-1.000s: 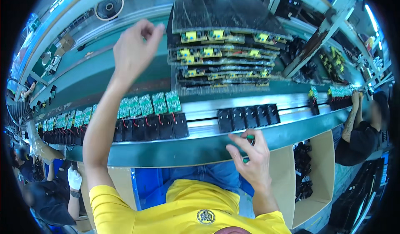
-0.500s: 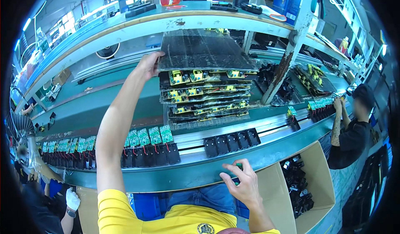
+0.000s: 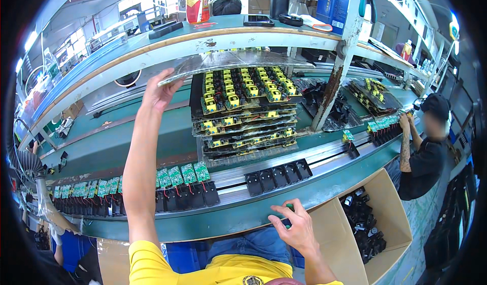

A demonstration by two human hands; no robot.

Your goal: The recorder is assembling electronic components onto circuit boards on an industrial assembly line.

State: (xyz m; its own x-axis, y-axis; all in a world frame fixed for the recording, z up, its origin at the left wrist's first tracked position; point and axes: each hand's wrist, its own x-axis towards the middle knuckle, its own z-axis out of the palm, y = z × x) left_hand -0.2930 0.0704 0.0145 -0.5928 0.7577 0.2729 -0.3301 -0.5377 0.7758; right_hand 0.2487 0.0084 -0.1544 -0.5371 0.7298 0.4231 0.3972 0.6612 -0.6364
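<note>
The left hand (image 3: 161,93), the nearer one, is pinching the dark sheet (image 3: 233,60) by its left corner; the sheet is lying rightward from the fingers (image 3: 165,73), above the yellow parts (image 3: 252,90). The right hand (image 3: 298,228) is curling around a green thing (image 3: 289,206).

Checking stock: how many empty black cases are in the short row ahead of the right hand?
5 black cases, side by side along the metal rail; none looks hidden.
</note>
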